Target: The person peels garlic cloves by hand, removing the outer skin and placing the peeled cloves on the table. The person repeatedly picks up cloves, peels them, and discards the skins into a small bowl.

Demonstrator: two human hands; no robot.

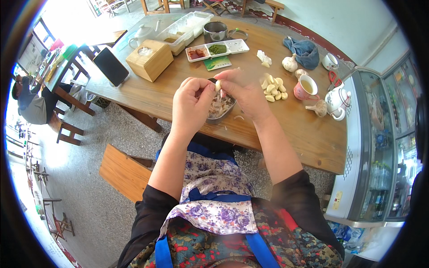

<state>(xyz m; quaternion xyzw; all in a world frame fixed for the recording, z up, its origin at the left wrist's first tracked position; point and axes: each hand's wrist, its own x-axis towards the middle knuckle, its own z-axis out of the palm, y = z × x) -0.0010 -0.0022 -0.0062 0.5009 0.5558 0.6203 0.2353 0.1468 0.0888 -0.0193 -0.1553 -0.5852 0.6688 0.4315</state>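
Note:
Between the fingertips of both hands is a pale garlic clove (pixel 218 85), held above a bowl of papery skins (pixel 220 110). My left hand (pixel 193 99) pinches the clove from the left, thumb on top. From the right, my right hand (pixel 247 94) has thumb and fingers closed at the same clove, with a pinkish strip of peel below. Just right of this hand lies a pile of peeled garlic cloves (pixel 273 88). Whole garlic bulbs (pixel 290 64) sit farther right, and one more bulb (pixel 318 108) lies near the white teapot.
A pink cup (pixel 305 87), white teapot (pixel 337 102) and red scissors (pixel 333 80) stand at the right. Across the table are a sectioned condiment tray (pixel 217 50), a wooden tissue box (pixel 149 59) and a propped phone (pixel 110 66). A glass-door fridge (pixel 377 147) adjoins the table's right end.

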